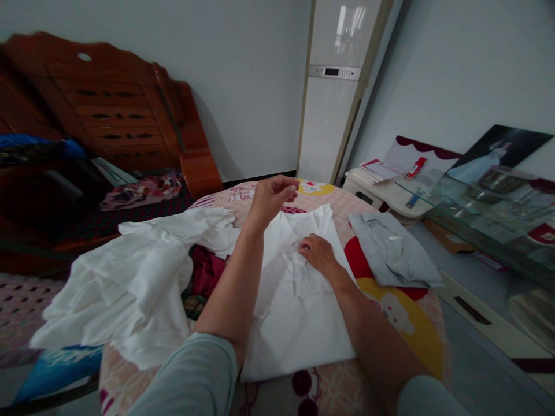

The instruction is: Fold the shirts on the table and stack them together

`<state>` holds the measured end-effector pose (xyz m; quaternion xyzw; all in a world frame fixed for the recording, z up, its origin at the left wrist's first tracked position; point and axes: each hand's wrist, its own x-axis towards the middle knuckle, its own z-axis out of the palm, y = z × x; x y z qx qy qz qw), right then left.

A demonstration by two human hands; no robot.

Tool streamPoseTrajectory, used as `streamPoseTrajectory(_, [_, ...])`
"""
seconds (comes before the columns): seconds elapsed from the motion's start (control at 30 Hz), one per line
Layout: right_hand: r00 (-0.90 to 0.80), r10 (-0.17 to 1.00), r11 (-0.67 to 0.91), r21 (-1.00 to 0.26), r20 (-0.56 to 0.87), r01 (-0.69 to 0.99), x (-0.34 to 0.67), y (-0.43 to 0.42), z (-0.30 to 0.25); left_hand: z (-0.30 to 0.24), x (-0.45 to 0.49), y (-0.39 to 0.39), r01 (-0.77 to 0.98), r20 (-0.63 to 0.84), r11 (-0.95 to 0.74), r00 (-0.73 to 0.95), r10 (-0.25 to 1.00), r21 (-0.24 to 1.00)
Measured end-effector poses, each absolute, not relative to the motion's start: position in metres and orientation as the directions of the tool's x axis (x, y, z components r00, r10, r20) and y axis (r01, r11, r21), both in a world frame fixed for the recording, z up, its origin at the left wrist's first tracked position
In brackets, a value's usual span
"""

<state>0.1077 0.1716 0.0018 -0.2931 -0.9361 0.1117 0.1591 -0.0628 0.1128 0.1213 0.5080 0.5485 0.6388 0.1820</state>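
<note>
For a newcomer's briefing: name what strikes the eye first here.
A white shirt lies flat on the round table, the right hand resting on its collar and the left hand raised above it. A heap of white clothes sits to its left, a folded grey garment to its right.

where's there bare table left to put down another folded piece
Best bare patch: the tablecloth on the near right, bordered by the white shirt, the grey folded garment and the table's edge. A thin strip runs along the far rim past the collar. The left is crowded: the white pile and a dark red garment cover it.
</note>
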Motion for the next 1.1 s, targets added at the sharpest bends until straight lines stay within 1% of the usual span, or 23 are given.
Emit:
streamPoseTrajectory(0.07, [-0.781, 0.588, 0.797, -0.320, 0.211, 0.513, 0.107, 0.172, 0.003, 0.144, -0.049, 0.094, 0.385, 0.519, -0.374, -0.413, 0.748, 0.844])
streamPoseTrajectory(0.13, [-0.785, 0.588, 0.793, -0.326, 0.193, 0.514, 0.106, 0.173, 0.007, 0.156, -0.032, 0.076, 0.459, 0.557, -0.379, -0.355, 0.750, 0.803])
streamPoseTrajectory(0.2, [-0.797, 0.580, 0.796, -0.326, 0.169, 0.510, 0.107, 0.174, 0.014, 0.157, -0.016, 0.059, 0.550, 0.561, -0.360, -0.252, 0.789, 0.754])
streamPoseTrajectory(0.27, [-0.825, 0.552, 0.804, -0.341, 0.122, 0.488, 0.113, 0.174, 0.022, 0.146, -0.006, 0.042, 0.640, 0.516, -0.326, -0.130, 0.847, 0.696])
streamPoseTrajectory(0.33, [-0.851, 0.514, 0.814, -0.370, 0.103, 0.447, 0.126, 0.173, 0.031, 0.126, -0.003, 0.025, 0.718, 0.415, -0.270, -0.028, 0.909, 0.641])
streamPoseTrajectory(0.37, [-0.861, 0.495, 0.821, -0.387, 0.117, 0.420, 0.135, 0.172, 0.034, 0.114, -0.003, 0.015, 0.758, 0.353, -0.226, -0.006, 0.936, 0.612])
streamPoseTrajectory(0.43, [-0.872, 0.459, 0.833, -0.422, 0.168, 0.357, 0.159, 0.166, 0.038, 0.087, -0.006, -0.004, 0.823, 0.163, -0.147, 0.067, 0.984, 0.548])
streamPoseTrajectory(0.5, [-0.888, 0.437, 0.822, -0.464, 0.143, 0.330, 0.186, 0.158, 0.038, 0.063, -0.008, -0.022, 0.863, 0.003, -0.092, 0.104, 0.995, 0.497])
streamPoseTrajectory(0.57, [-0.889, 0.452, 0.797, -0.479, 0.069, 0.368, 0.212, 0.148, 0.036, 0.044, -0.007, -0.036, 0.891, -0.032, -0.059, 0.083, 0.996, 0.450])
streamPoseTrajectory(0.6, [-0.889, 0.456, 0.798, -0.462, 0.042, 0.388, 0.222, 0.143, 0.034, 0.037, -0.005, -0.040, 0.904, -0.036, -0.042, 0.063, 0.997, 0.425])
streamPoseTrajectory(0.73, [-0.878, 0.479, 0.834, -0.322, 0.019, 0.448, 0.244, 0.130, 0.029, 0.026, 0.003, -0.043, 0.927, -0.064, 0.040, -0.017, 0.998, 0.372])
streamPoseTrajectory(0.83, [-0.863, 0.505, 0.828, -0.270, -0.023, 0.491, 0.243, 0.129, 0.030, 0.026, 0.005, -0.037, 0.924, -0.120, 0.097, -0.056, 0.991, 0.370])
streamPoseTrajectory(1.0, [-0.829, 0.539, 0.776, -0.297, -0.146, 0.557, 0.235, 0.138, 0.042, 0.032, 0.002, -0.033, 0.923, -0.182, 0.096, -0.029, 0.983, 0.372])
streamPoseTrajectory(1.1, [-0.835, 0.517, 0.742, -0.387, -0.190, 0.548, 0.239, 0.142, 0.050, 0.037, -0.001, -0.037, 0.905, -0.190, 0.089, -0.010, 0.982, 0.415])
